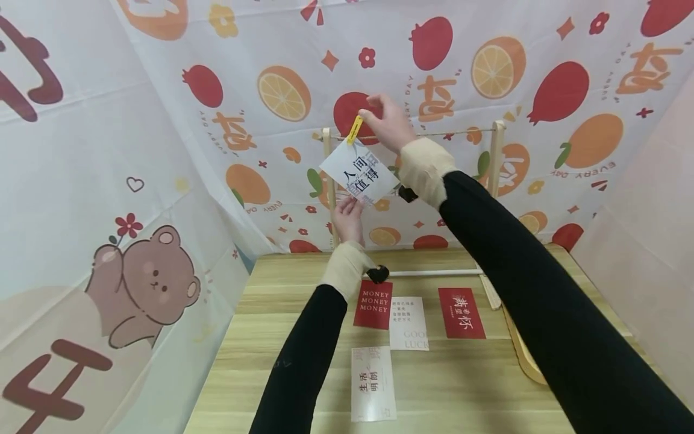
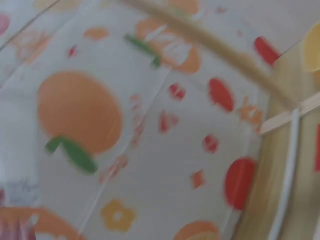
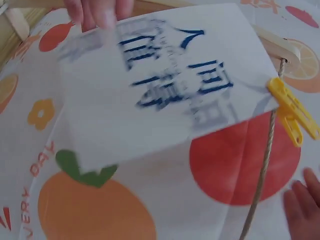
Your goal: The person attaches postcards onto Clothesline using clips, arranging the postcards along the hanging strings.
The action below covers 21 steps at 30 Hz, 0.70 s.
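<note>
A white card point(image 1: 359, 172) with dark blue characters hangs tilted, one corner up, in front of the wooden stand. At that top corner sits a yellow clothespin point(image 3: 287, 107), its tip on the card right at the twine point(image 3: 265, 160). My left hand point(image 1: 349, 220) pinches the card's lower edge; its fingers point(image 3: 105, 10) overlap the card in the right wrist view. Beside the clothespin's upper end is my right hand point(image 1: 390, 123), and in the right wrist view its fingers point(image 3: 300, 202) are spread apart from the clothespin. Blurred left fingers point(image 2: 17, 230) show in the left wrist view.
The stand has a left post point(image 1: 328, 157), a right post point(image 1: 496, 160) and a white rod point(image 1: 434, 273) low down. On the table point(image 1: 260, 361) lie several red and white cards, including a red one point(image 1: 461, 313). A wooden tray point(image 1: 523, 352) is partly behind my right sleeve.
</note>
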{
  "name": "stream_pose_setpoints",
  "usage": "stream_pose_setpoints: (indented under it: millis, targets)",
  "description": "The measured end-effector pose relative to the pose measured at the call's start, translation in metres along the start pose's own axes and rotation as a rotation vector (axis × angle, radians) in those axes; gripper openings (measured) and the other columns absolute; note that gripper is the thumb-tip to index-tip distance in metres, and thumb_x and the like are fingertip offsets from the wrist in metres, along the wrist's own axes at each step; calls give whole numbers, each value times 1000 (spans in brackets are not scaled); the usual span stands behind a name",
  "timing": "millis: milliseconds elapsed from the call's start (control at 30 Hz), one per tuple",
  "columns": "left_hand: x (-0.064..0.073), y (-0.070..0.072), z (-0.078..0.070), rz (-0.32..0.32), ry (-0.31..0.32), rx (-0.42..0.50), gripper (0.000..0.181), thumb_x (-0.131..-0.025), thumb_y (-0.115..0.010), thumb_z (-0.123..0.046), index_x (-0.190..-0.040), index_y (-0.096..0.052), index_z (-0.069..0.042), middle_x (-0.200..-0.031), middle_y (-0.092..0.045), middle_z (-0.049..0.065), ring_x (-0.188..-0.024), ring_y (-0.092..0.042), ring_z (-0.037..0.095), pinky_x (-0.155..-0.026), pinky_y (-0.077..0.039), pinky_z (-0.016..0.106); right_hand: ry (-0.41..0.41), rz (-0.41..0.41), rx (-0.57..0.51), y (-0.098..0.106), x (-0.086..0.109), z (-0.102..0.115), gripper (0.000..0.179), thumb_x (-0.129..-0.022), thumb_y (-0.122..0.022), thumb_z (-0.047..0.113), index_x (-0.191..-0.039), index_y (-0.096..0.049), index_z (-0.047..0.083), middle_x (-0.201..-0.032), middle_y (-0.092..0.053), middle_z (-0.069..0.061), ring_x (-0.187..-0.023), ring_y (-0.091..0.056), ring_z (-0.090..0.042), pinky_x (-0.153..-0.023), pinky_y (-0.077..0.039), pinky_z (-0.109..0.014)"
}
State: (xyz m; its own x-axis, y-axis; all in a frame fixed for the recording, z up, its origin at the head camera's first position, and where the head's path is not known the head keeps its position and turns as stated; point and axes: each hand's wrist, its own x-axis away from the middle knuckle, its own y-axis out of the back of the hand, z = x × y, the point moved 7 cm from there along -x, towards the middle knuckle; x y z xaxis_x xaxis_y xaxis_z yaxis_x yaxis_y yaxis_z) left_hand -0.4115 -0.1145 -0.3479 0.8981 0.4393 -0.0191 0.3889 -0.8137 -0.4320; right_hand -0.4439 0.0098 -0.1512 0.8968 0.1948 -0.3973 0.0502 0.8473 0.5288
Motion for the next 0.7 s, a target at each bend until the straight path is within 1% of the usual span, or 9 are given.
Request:
stream_pose_setpoints:
  millis: [33,100,200,233,267,367,467,533,700]
  targets:
    - [-4,3,19,-12,-30,-5,31,-81,-67,-1,-109,-55,0,-107,-60,13,-96,-57,20,-84,-46,27,33,-44,-2,9,5,-4,42,-95,-49,32,-130,-44,9,-129,-47,-1,-117,-42,-10,-94,-34,-20]
    - [14,3,35,-6,-26,-72,28,-80,-68,-1,-105,-55,1,-103,-59,13,-95,-56,22,-84,-45,28,151,-151,7,28,21,-12,30,-95,-51,23,-118,-52,4,-115,-56,-6,-103,-51,-13,-86,-40,-21]
    - [44,-5,77,112,16,-160,21,-80,-66,-2,-99,-57,-2,-96,-59,8,-91,-56,20,-82,-46,28,394,-306,90,55,56,-37,16,-92,-54,9,-98,-60,-4,-89,-60,-13,-79,-55,-19,-71,-45,-28]
    - [57,-10,92,167,44,-188,21,-81,-67,-3,-99,-58,-2,-94,-60,8,-90,-57,20,-82,-47,28,463,-351,132,61,70,-51,13,-90,-55,6,-93,-61,-5,-83,-60,-14,-73,-55,-20,-67,-45,-29]
    - [83,-17,96,214,102,-261,21,-82,-65,-1,-102,-57,1,-96,-60,10,-93,-56,23,-84,-46,31,512,-383,163,66,84,-67,11,-89,-56,3,-89,-61,-6,-78,-59,-15,-68,-54,-21,-63,-44,-31]
    - [134,-31,142,342,205,-376,23,-81,-67,-3,-102,-58,2,-92,-60,7,-89,-58,24,-81,-48,33,544,-409,276,74,125,-128,8,-85,-57,2,-84,-62,-4,-68,-57,-12,-57,-51,-21,-54,-42,-34]
    - [187,-40,184,405,250,-467,18,-79,-70,-5,-93,-60,-2,-81,-59,0,-77,-58,17,-71,-50,30,445,-333,374,79,165,-198,6,-84,-59,4,-79,-61,1,-61,-53,-5,-51,-47,-17,-47,-38,-32]
    - [219,-43,209,426,292,-486,16,-78,-70,-4,-89,-58,-3,-76,-57,0,-69,-56,14,-65,-50,29,335,-218,448,82,192,-245,8,-84,-58,7,-75,-58,6,-58,-49,0,-49,-44,-15,-45,-35,-31]
    - [272,-47,252,373,421,-510,20,-76,-72,-6,-79,-52,-7,-63,-54,1,-58,-57,17,-57,-52,34,41,246,568,80,266,-349,12,-80,-56,10,-71,-51,14,-61,-43,7,-54,-39,-9,-49,-34,-28]
